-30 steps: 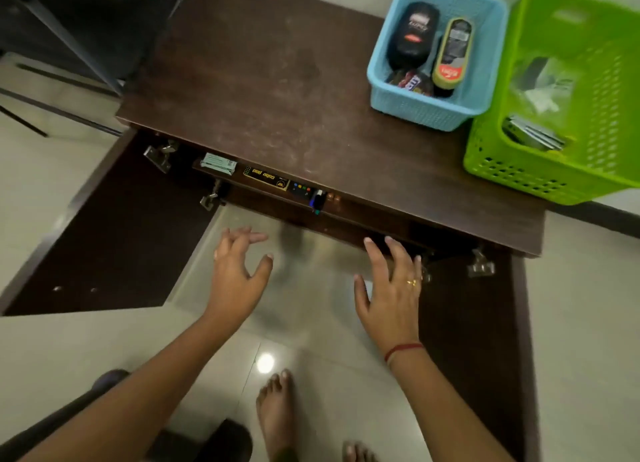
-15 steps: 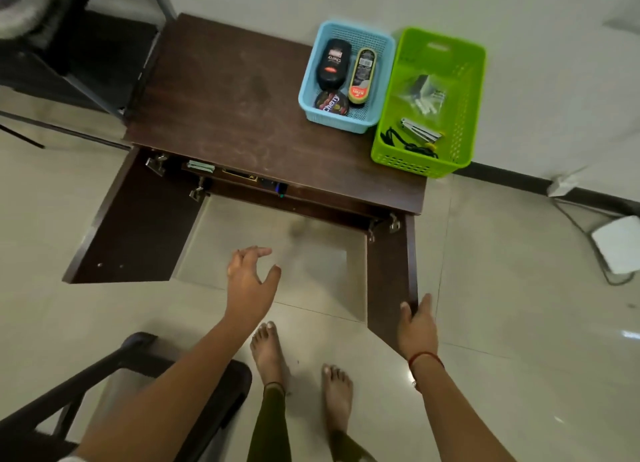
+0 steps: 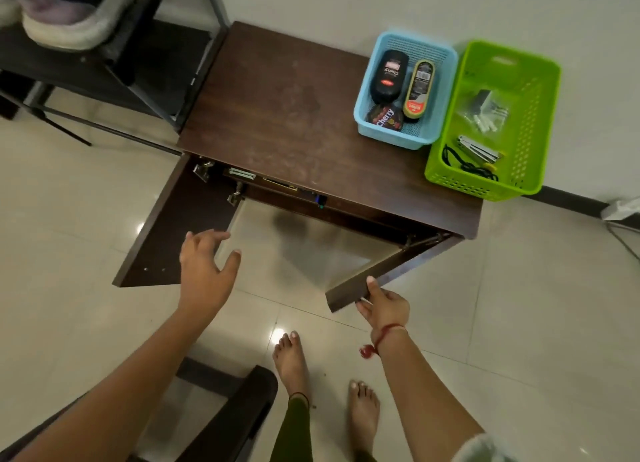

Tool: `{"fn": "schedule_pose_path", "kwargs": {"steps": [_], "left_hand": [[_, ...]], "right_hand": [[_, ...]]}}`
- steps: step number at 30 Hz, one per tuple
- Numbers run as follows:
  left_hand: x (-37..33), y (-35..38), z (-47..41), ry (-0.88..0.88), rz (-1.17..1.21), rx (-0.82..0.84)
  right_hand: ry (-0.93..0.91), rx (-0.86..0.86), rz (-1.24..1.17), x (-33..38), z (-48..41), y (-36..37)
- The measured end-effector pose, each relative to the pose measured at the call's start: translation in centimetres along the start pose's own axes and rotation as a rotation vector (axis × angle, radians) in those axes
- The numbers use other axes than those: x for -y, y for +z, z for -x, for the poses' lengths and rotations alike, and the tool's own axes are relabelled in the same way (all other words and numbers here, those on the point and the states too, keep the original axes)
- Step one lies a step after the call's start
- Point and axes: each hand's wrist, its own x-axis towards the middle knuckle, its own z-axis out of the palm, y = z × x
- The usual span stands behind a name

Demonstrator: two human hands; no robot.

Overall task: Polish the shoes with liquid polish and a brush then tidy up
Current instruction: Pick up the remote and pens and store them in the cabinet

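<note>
Head view: right hand [image 3: 384, 307] grips the dark door [image 3: 394, 269]; left hand [image 3: 204, 274] spread, empty; polish bottles [image 3: 388, 77] lie in blue basket [image 3: 391, 138].

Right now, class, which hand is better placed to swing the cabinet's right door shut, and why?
The right hand: it grips the free edge of the right door, while the left hand is open, across by the left door.

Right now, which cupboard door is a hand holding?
The right door, angled partway shut: the right hand grips its free end. The left door stands wide open, and the left hand beside it is spread, gripping nothing.
</note>
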Motion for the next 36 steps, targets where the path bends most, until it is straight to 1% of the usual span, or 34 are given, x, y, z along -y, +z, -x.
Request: {"fn": "schedule_pose_path", "kwargs": {"steps": [2, 4, 7, 13, 15, 17, 19, 21, 22, 24, 25, 26, 28, 30, 32, 34, 36], "left_hand": [[1.0, -1.2, -1.5, -0.048, -0.003, -0.021], [1.5, -1.8, -2.4, -0.059, -0.002, -0.025], [1.6, -2.0, -3.4, -0.062, 0.023, -0.026], [3.1, -2.2, -6.1, -0.092, -0.003, -0.05], [3.9, -2.6, -7.1, -0.127, -0.088, -0.093], [4.7, -3.3, -8.1, -0.221, -0.268, -0.09], [5.7, -4.1, -9.1, -0.393, -0.423, 0.004], [7.4, -4.2, -9.8, -0.502, -0.468, 0.096], [8.1, -4.1, -10.2, -0.5, -0.461, 0.102], [9.2, -4.1, -10.8, -0.442, -0.484, 0.061], [9.3, -4.2, -11.1, -0.42, -0.512, 0.075], [9.3, -4.3, -11.3, -0.411, -0.516, 0.123], [8.8, -3.8, -11.2, -0.435, -0.414, 0.243], [7.6, -2.0, -10.1, -0.454, -0.221, 0.313], [5.4, 0.5, -8.9, -0.507, 0.033, 0.314], [3.2, 2.7, -8.3, -0.614, 0.296, 0.269], [1.0, 4.2, -8.5, -0.713, 0.469, 0.229]], "right_hand": [[0.01, -0.03, -0.102, 1.0, 0.3, 3.4], [0.009, -0.063, -0.182, 2.1, 0.5, 5.8], [0.016, 0.027, -0.338, 3.7, 0.4, 8.5], [0.063, 0.189, -0.856, 7.5, -0.1, 13.0], [0.079, 0.239, -0.902, 8.1, -0.1, 13.3], [0.085, 0.266, -0.853, 7.8, 0.5, 13.2], [0.098, 0.269, -0.76, 6.8, 1.4, 13.0], [0.138, 0.271, -0.641, 5.0, 2.5, 12.5], [0.155, 0.275, -0.557, 3.9, 3.2, 12.2], [0.156, 0.284, -0.342, 1.4, 4.4, 11.6], [0.139, 0.289, -0.239, 0.4, 4.9, 11.4], [0.126, 0.296, -0.155, -0.5, 5.4, 11.3], [0.13, 0.294, -0.069, -1.7, 6.1, 11.3], [0.138, 0.268, -0.031, -2.4, 6.4, 11.2], [0.148, 0.238, -0.024, -2.6, 6.3, 11.0], [0.166, 0.227, -0.05, -2.3, 6.2, 11.0], [0.183, 0.227, -0.112, -1.3, 5.8, 11.0]]}}
